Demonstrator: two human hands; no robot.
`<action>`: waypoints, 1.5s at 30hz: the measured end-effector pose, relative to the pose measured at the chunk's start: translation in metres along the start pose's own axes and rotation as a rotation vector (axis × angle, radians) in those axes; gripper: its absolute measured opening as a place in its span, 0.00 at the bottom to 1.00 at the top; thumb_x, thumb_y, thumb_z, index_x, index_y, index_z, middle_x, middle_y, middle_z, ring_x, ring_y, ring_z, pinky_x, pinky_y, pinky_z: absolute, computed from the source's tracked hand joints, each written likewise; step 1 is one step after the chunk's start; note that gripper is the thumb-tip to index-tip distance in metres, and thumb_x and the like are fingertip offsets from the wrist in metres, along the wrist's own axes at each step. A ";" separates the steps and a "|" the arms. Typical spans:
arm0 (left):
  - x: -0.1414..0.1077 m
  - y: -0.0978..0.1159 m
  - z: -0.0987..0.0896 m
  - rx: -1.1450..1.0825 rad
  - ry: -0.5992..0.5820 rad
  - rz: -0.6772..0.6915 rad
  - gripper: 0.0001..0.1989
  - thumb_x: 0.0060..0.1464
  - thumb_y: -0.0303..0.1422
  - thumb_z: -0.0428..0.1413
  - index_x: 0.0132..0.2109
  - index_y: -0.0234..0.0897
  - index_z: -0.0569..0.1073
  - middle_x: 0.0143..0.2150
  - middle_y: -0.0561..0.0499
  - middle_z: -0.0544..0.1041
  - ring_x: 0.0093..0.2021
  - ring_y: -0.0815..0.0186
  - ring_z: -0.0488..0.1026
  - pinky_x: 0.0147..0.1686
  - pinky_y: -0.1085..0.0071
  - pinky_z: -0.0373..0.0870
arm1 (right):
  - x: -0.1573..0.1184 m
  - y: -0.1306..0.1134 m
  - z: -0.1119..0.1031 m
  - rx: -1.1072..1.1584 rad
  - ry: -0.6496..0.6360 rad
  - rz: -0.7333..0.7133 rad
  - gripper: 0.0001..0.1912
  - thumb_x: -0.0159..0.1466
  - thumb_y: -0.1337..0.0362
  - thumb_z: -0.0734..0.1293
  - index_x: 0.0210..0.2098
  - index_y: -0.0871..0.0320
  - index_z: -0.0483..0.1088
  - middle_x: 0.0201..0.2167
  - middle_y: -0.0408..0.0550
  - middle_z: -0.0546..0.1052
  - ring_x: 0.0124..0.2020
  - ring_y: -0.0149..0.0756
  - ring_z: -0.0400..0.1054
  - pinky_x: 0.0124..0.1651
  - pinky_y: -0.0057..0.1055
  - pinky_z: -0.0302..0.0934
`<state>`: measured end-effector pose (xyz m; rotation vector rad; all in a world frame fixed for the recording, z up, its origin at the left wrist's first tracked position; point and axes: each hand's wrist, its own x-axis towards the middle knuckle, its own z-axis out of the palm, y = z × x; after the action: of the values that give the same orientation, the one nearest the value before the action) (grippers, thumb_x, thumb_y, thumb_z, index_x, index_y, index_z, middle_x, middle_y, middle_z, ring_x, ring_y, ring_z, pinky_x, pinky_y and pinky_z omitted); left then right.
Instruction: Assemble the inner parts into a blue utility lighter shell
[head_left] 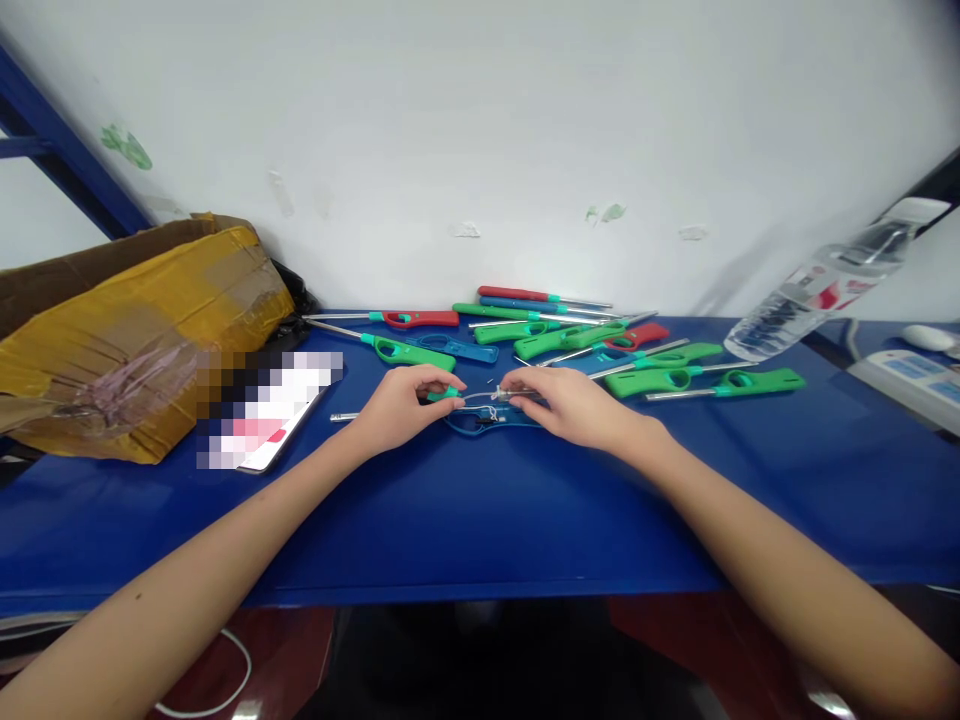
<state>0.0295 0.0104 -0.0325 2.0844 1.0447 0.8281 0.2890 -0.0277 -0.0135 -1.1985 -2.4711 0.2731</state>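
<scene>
The left hand [409, 405] has thumb and forefinger pinched on a teal piece [444, 395]; the right hand [574, 408], facing it, has its fingertips together on a small clear part [513, 392]; a thin pale tube [478, 399] spans the gap between the two, its long axis running left to right, roughly parallel to the table's front edge; an opened blue shell [472, 430] lies just beneath the fingertips, on the front-edge side of the tube and along much the same line; the right hand looks the nearer to it, covering part of its right end; the shell is slim, with a looped trigger opening towards its left and small pale and dark bits about its middle, too small to make out; a metal rod [345, 416] shows beyond the left hand, pointing at the table's left edge, though its join is hidden.

Further out, towards the back edge of the blue table [480, 530], lie green lighters [649, 382] and red lighters [420, 319]; a phone [274, 430] and a taped box [150, 350] stand towards the left edge; a water bottle [821, 290] is near the back right corner.
</scene>
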 end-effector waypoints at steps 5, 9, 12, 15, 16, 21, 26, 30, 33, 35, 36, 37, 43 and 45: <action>0.001 0.005 -0.001 -0.031 0.061 -0.036 0.19 0.52 0.47 0.62 0.42 0.36 0.81 0.30 0.50 0.79 0.27 0.66 0.72 0.28 0.71 0.69 | 0.000 -0.001 0.008 0.000 0.032 -0.031 0.18 0.70 0.68 0.55 0.58 0.57 0.62 0.50 0.56 0.74 0.47 0.45 0.71 0.48 0.41 0.66; 0.003 0.009 0.000 -0.109 0.104 -0.091 0.19 0.52 0.47 0.62 0.42 0.36 0.81 0.32 0.48 0.81 0.30 0.63 0.76 0.29 0.70 0.70 | 0.001 -0.006 0.009 0.023 0.025 -0.058 0.22 0.69 0.71 0.54 0.61 0.57 0.60 0.47 0.55 0.73 0.48 0.44 0.69 0.50 0.43 0.66; 0.005 0.012 0.001 -0.190 0.092 -0.115 0.20 0.53 0.46 0.61 0.44 0.34 0.80 0.37 0.45 0.82 0.37 0.59 0.78 0.34 0.69 0.73 | 0.002 -0.009 0.008 0.030 0.032 -0.075 0.21 0.70 0.70 0.54 0.61 0.56 0.62 0.42 0.53 0.71 0.46 0.43 0.68 0.48 0.41 0.66; 0.006 0.015 0.001 -0.206 0.077 -0.156 0.22 0.55 0.47 0.59 0.47 0.33 0.79 0.39 0.43 0.83 0.37 0.60 0.78 0.32 0.69 0.72 | 0.002 -0.012 0.008 0.033 0.045 -0.067 0.18 0.72 0.64 0.56 0.59 0.56 0.65 0.40 0.52 0.71 0.43 0.42 0.69 0.47 0.39 0.66; 0.006 0.015 0.001 -0.208 0.073 -0.163 0.22 0.55 0.47 0.59 0.48 0.33 0.79 0.39 0.43 0.83 0.37 0.60 0.78 0.32 0.69 0.72 | 0.002 -0.012 0.009 0.028 0.046 -0.065 0.18 0.72 0.63 0.56 0.59 0.55 0.65 0.40 0.52 0.71 0.43 0.42 0.69 0.47 0.38 0.66; 0.007 0.016 0.002 -0.243 0.056 -0.144 0.20 0.54 0.47 0.60 0.45 0.34 0.79 0.39 0.44 0.83 0.41 0.58 0.79 0.36 0.68 0.73 | 0.002 -0.009 0.012 -0.012 0.066 -0.070 0.19 0.72 0.63 0.57 0.60 0.57 0.64 0.42 0.54 0.73 0.45 0.44 0.69 0.48 0.41 0.66; 0.014 0.018 0.000 -0.203 0.076 -0.175 0.20 0.54 0.46 0.60 0.45 0.33 0.78 0.36 0.45 0.83 0.36 0.59 0.79 0.34 0.69 0.72 | 0.002 -0.006 0.015 -0.079 0.107 -0.108 0.17 0.72 0.63 0.58 0.58 0.57 0.66 0.41 0.54 0.76 0.46 0.46 0.69 0.51 0.47 0.66; 0.024 0.018 0.000 -0.266 0.039 -0.158 0.22 0.55 0.45 0.59 0.47 0.31 0.77 0.39 0.42 0.83 0.36 0.63 0.77 0.34 0.70 0.71 | 0.002 -0.005 0.018 -0.081 0.162 -0.080 0.19 0.71 0.62 0.60 0.59 0.59 0.64 0.41 0.55 0.77 0.44 0.46 0.71 0.48 0.46 0.68; 0.029 0.018 0.003 -0.322 -0.028 -0.148 0.22 0.56 0.46 0.58 0.48 0.31 0.77 0.42 0.42 0.82 0.38 0.63 0.77 0.33 0.70 0.71 | 0.002 -0.004 0.019 -0.091 0.190 -0.087 0.17 0.71 0.62 0.61 0.57 0.60 0.66 0.41 0.55 0.78 0.43 0.45 0.71 0.48 0.46 0.68; 0.029 0.017 0.006 -0.354 -0.055 -0.136 0.22 0.57 0.45 0.58 0.49 0.31 0.77 0.43 0.42 0.82 0.39 0.63 0.77 0.36 0.69 0.72 | 0.002 -0.004 0.020 -0.097 0.209 -0.100 0.15 0.70 0.62 0.61 0.55 0.60 0.68 0.41 0.55 0.78 0.42 0.45 0.72 0.47 0.45 0.68; 0.028 0.017 0.007 -0.369 -0.066 -0.134 0.22 0.57 0.46 0.58 0.48 0.31 0.76 0.43 0.42 0.81 0.39 0.63 0.77 0.38 0.69 0.73 | 0.002 -0.004 0.020 -0.098 0.220 -0.106 0.14 0.70 0.62 0.62 0.53 0.60 0.69 0.40 0.55 0.78 0.42 0.44 0.72 0.46 0.44 0.68; 0.027 0.017 0.009 -0.381 -0.077 -0.134 0.22 0.57 0.46 0.58 0.48 0.31 0.76 0.42 0.42 0.81 0.40 0.63 0.77 0.39 0.68 0.73 | 0.003 -0.004 0.020 -0.100 0.232 -0.110 0.13 0.70 0.62 0.62 0.52 0.60 0.69 0.40 0.55 0.79 0.41 0.44 0.72 0.46 0.43 0.68; 0.021 0.018 0.009 -0.256 -0.124 -0.165 0.18 0.58 0.46 0.57 0.43 0.34 0.73 0.25 0.54 0.73 0.21 0.74 0.62 0.21 0.77 0.56 | 0.003 -0.006 0.021 -0.110 0.290 -0.136 0.10 0.69 0.62 0.63 0.48 0.59 0.71 0.37 0.51 0.79 0.37 0.41 0.72 0.43 0.39 0.66; 0.020 0.019 0.008 -0.203 -0.122 -0.181 0.18 0.59 0.46 0.55 0.41 0.34 0.73 0.22 0.57 0.68 0.18 0.76 0.54 0.18 0.78 0.48 | 0.003 -0.007 0.021 -0.106 0.308 -0.140 0.10 0.69 0.63 0.64 0.47 0.58 0.71 0.36 0.50 0.79 0.37 0.40 0.72 0.43 0.38 0.65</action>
<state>0.0532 0.0165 -0.0172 1.8167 1.0214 0.6779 0.2735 -0.0295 -0.0297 -1.0154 -2.3056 -0.0776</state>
